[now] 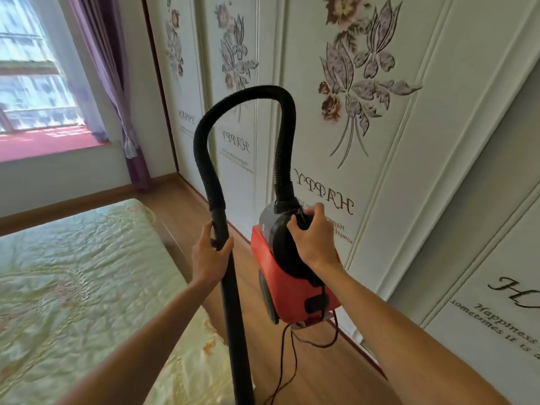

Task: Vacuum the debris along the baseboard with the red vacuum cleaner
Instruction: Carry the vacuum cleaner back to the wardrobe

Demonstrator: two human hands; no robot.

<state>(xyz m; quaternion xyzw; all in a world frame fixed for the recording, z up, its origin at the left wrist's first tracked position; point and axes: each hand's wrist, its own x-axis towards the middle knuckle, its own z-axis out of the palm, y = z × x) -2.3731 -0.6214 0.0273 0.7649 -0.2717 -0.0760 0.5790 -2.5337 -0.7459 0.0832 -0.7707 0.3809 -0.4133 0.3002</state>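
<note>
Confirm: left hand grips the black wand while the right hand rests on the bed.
Wrong on the right hand: the head view shows it gripping the top of the red vacuum cleaner, not on the bed. The left hand does grip the black wand.

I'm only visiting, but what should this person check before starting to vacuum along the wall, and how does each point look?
1. Left hand grips the wand: ok.
2. Right hand holds the red vacuum cleaner by its top: ok.
3. Hose free of kinks: ok, one smooth arch.
4. Cord tidy: not ok, it dangles loose to the floor.
5. Nozzle placement: cannot tell, below the frame.
</note>
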